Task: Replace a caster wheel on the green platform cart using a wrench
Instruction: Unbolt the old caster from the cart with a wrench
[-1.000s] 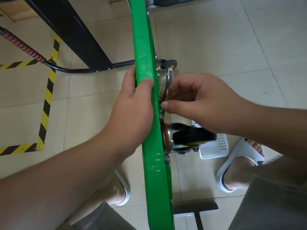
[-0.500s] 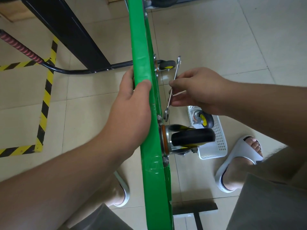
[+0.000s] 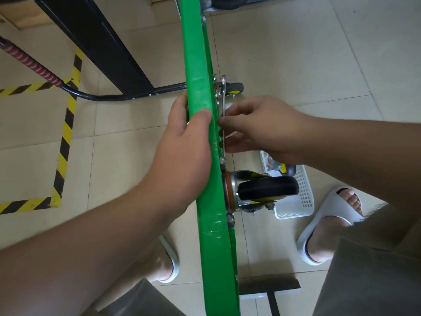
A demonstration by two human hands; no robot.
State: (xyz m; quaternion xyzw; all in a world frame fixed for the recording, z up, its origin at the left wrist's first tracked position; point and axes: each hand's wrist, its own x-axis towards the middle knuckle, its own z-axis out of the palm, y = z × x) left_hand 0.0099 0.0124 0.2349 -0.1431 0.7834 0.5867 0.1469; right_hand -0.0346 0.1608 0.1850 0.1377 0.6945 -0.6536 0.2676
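The green platform cart (image 3: 198, 65) stands on its edge and runs from top to bottom of the view. My left hand (image 3: 185, 142) grips its upper edge, thumb on the near face. A black caster wheel (image 3: 267, 190) on a silver bracket is bolted to the cart's underside, facing right. My right hand (image 3: 262, 128) pinches a slim silver wrench (image 3: 223, 92), held upright against the underside just above that caster; its lower end sits at the bolt near the caster plate. A second caster (image 3: 234, 87) shows further along the cart.
A white slotted basket (image 3: 300, 201) on the tiled floor holds a spare caster (image 3: 282, 168). My feet in white slippers (image 3: 330, 222) stand either side of the cart. A black frame leg (image 3: 102, 46), the cart's black handle bar (image 3: 91, 95) and yellow-black floor tape (image 3: 66, 133) lie to the left.
My right hand has brought the wrench back in against the cart's underside, from tilted away to upright along it. My left hand has kept its grip on the cart edge.
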